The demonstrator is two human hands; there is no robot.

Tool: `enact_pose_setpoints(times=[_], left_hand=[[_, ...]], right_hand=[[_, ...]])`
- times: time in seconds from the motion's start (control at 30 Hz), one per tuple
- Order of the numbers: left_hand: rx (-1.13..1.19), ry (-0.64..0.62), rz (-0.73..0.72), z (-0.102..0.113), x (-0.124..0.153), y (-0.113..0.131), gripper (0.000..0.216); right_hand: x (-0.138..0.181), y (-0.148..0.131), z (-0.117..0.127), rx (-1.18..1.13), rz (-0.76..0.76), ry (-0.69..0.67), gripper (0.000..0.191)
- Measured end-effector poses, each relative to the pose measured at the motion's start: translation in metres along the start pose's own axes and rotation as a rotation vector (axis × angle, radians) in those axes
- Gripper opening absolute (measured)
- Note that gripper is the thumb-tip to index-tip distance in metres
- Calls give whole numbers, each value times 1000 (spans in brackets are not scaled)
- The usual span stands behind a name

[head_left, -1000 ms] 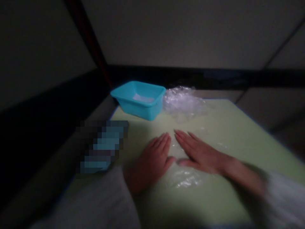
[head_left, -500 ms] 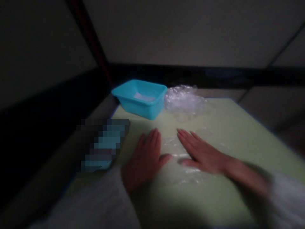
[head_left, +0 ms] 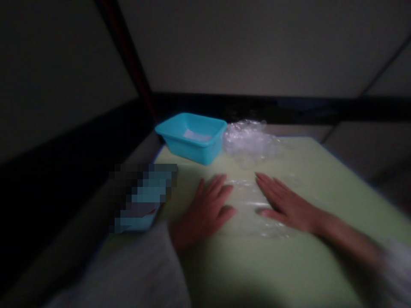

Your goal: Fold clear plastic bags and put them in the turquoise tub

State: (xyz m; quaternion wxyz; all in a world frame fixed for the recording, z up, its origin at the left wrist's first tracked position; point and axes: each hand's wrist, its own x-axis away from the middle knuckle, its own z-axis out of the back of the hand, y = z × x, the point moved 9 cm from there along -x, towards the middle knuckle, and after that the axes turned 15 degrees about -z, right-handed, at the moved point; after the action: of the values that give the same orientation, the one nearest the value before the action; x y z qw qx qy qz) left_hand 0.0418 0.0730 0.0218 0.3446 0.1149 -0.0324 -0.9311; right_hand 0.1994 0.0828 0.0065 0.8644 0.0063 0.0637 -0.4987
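Both hands lie flat, palms down, on a clear plastic sheet (head_left: 247, 205) spread over a pale green mat (head_left: 289, 265). My left hand (head_left: 202, 214) presses the sheet's left part, fingers stretched out and slightly apart. My right hand (head_left: 284, 201) rests on its right part, fingers straight and together. A strip of the shiny sheet shows between the two hands. Neither hand grips anything. Both forearms wear light sleeves.
A turquoise plastic tub (head_left: 192, 137) stands at the mat's far left corner with something white inside. A crumpled heap of clear plastic (head_left: 248, 141) lies right of it. A blurred-out bluish object (head_left: 141, 196) sits left of the mat. Dark walls surround the dim scene.
The two hands have slid apart over the sheet: first the left hand went left, then the right hand went right. The gap between them has widened.
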Motion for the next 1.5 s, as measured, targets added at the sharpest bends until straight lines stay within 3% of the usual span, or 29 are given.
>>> enact_pose_setpoints(times=[0.27, 0.7, 0.8, 0.9, 1.0, 1.27, 1.5], left_hand=[[25, 2, 31, -2, -6, -13, 42], [-228, 90, 140, 8, 5, -17, 39], [-158, 182, 186, 11, 3, -31, 34], [13, 274, 129, 8, -8, -38, 38], [100, 259, 57, -1, -20, -38, 39], [61, 402, 88, 7, -18, -50, 19], [48, 406, 88, 4, -14, -52, 36]], right_hand=[[-1, 0, -4, 4, 4, 5, 82], [0, -1, -2, -5, 5, 11, 82], [0, -1, -1, -13, 4, 31, 81], [0, -1, -1, -14, 11, 41, 81], [0, -1, -2, -9, 11, 39, 81], [-1, -2, -3, 13, 11, 18, 81], [0, 0, -2, -22, 7, 44, 81]])
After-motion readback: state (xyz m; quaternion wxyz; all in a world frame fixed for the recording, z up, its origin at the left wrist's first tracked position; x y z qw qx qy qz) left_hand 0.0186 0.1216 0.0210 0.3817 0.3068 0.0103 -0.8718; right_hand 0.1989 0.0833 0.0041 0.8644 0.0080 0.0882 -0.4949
